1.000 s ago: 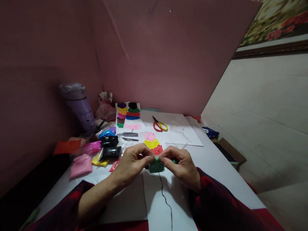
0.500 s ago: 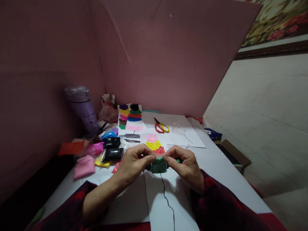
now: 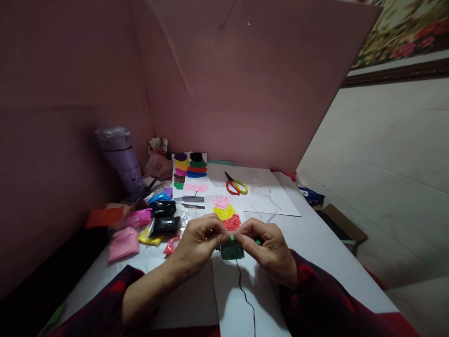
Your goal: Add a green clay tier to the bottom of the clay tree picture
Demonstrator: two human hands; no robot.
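Landmark: the red-and-yellow-handled scissors point(image 3: 233, 180).

Green clay packet point(image 3: 232, 249) is on the wearer's side of the scissors, held in both hands. Left hand point(image 3: 201, 243): thumb and index pinched on the top edge. Right hand point(image 3: 268, 248): same pinch, opposite half of that edge. Pinches are close together, probably to tension the film between them; body of the packet hangs below, so it's unsqueezed as far as I can tell. Whether the seal is open: can't tell.

Textured pink, yellow and red patches point(image 3: 226, 213) sit between scissors and packet, likely there to be in the wearer's sightline. Black wavy line point(image 3: 242, 288) runs wearer-side of the scissors, past the packet; thread or drawn, can't tell.

Left of scissors: colour-band sheets point(image 3: 197, 172), apparently angled for reference. Further left and nearer: black packet point(image 3: 166, 225), pink packet point(image 3: 123, 244), orange packet point(image 3: 107, 216), bunched probably for left-side reach.
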